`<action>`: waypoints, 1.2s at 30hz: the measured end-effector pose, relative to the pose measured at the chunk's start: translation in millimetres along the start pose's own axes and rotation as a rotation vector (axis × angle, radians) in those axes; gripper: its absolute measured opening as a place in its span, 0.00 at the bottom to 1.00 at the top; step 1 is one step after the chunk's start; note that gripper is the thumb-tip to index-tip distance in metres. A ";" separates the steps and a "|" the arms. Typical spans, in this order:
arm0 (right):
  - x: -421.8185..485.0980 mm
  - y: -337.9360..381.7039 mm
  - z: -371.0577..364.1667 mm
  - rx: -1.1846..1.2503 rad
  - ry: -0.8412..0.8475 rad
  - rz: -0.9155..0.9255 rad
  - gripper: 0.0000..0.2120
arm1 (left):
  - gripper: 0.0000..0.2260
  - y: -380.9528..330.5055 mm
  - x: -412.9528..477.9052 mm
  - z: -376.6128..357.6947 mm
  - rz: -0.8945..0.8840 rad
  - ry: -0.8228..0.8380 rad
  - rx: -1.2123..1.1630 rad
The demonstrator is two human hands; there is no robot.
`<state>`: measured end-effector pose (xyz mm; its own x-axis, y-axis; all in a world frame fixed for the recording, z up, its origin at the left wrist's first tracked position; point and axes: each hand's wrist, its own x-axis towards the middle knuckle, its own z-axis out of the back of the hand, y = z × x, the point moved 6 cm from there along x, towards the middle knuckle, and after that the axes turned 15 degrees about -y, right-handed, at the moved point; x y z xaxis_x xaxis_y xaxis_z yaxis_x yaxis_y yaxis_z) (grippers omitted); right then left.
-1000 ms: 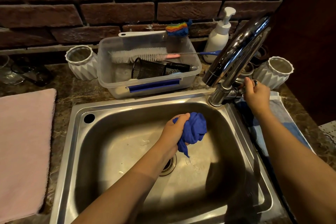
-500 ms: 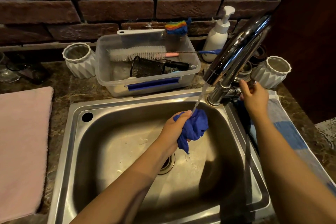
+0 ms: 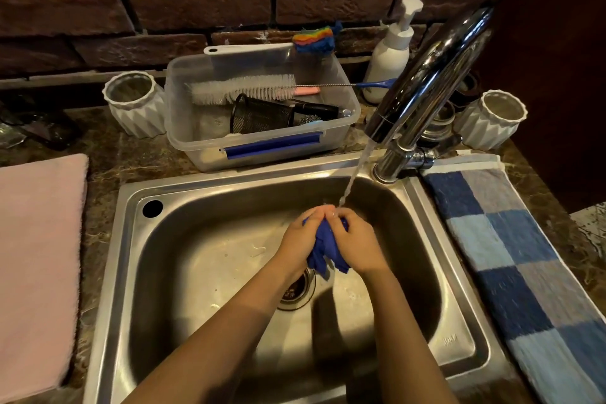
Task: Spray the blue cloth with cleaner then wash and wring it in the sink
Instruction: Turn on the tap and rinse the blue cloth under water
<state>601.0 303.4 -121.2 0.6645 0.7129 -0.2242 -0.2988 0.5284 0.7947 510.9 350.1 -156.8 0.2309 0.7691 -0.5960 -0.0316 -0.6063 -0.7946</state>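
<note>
The blue cloth (image 3: 324, 248) is bunched up between both hands over the middle of the steel sink (image 3: 210, 259). My left hand (image 3: 300, 238) grips its left side and my right hand (image 3: 355, 239) grips its right side, fingertips meeting on top. A thin stream of water (image 3: 355, 175) runs from the chrome faucet (image 3: 426, 75) onto my fingers and the cloth. The cloth's loose ends hang down just above the drain (image 3: 296, 290). Most of the cloth is hidden inside my hands.
A clear plastic tub (image 3: 262, 147) with brushes stands behind the sink, flanked by white ribbed cups (image 3: 136, 105) (image 3: 492, 120). A white pump bottle (image 3: 390, 52) stands by the brick wall. A pink towel (image 3: 36, 269) lies left, a blue checked towel (image 3: 511, 256) right.
My right hand left the faucet handle and came down onto the cloth. Water started running and now falls on the cloth held by both hands, lower in the basin.
</note>
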 end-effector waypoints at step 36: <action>7.7 -50.5 4.1 0.349 -0.081 -0.319 0.05 | 0.08 0.1 41.4 6.2 0.087 -0.091 0.122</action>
<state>624.1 280.3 -160.8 0.7409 0.4946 -0.4544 0.1679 0.5187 0.8383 514.5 383.2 -182.3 0.1328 0.7332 -0.6670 -0.1665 -0.6468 -0.7442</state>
